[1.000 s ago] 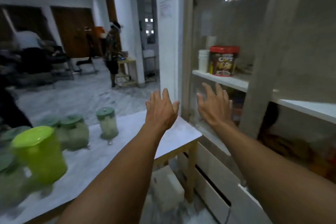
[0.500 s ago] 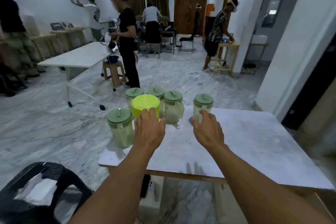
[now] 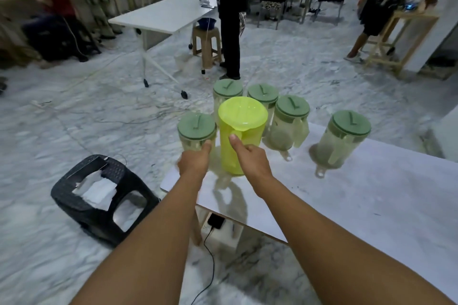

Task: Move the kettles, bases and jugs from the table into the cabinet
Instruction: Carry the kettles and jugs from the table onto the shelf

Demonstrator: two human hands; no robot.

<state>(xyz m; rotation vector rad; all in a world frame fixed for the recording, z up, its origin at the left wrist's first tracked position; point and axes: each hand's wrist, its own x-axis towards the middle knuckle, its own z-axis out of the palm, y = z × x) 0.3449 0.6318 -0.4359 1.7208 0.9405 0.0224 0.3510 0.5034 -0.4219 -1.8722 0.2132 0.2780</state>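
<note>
A bright yellow jug (image 3: 244, 129) stands near the left end of the white table (image 3: 371, 195). Several clear jugs with green lids surround it: one at its left (image 3: 197, 130), two behind (image 3: 228, 90) (image 3: 262, 95), and two to the right (image 3: 291, 124) (image 3: 343, 141). My right hand (image 3: 250, 160) wraps the yellow jug's handle, thumb on top. My left hand (image 3: 194, 162) grips the near side of the leftmost clear jug, its fingers hidden behind the hand. No kettles, bases or cabinet are in view.
A black plastic stool (image 3: 99, 195) lies tipped on the marble floor left of the table. A charger and black cable (image 3: 214, 221) hang under the table edge. Beyond stand a person in black (image 3: 231, 20), a brown stool (image 3: 207, 43) and another white table (image 3: 168, 11).
My view swung from the cabinet back to the table. Both hands moved forward and down onto the jugs: the right onto the yellow jug's handle, the left onto the leftmost clear jug.
</note>
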